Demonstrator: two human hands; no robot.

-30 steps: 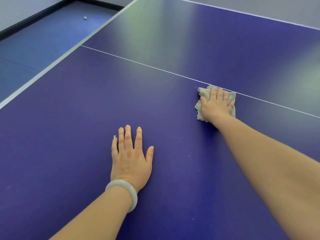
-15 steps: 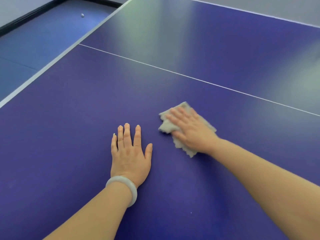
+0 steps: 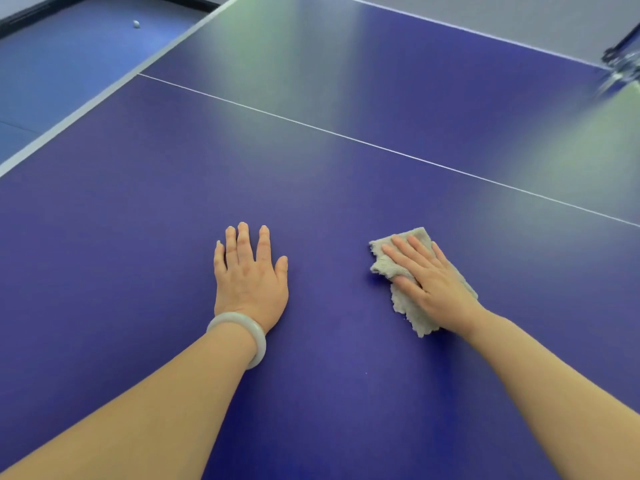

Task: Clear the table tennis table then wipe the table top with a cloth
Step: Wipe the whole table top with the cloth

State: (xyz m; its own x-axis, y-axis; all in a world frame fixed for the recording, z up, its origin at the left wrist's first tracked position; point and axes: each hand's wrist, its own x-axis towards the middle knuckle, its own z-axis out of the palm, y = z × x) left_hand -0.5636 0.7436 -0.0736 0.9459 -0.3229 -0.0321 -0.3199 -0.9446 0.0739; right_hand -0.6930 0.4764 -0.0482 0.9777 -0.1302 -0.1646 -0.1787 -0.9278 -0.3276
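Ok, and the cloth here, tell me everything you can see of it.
The cloth is a beige-grey rag, fuzzy like terry or microfibre, with ragged edges. It lies crumpled flat on the purple table top, on the near side of the white line. The right hand presses on it with straight fingers, covering its middle; corners stick out beyond the fingertips and by the wrist.

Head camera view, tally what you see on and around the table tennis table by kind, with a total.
Hands: 2, the left hand flat on the top, the right hand pressing the cloth
Cloth: 1
Bangle: 1, on the left wrist
Small ball: 1, on the floor
Blurred metal object: 1, at the far right edge
Total: 6
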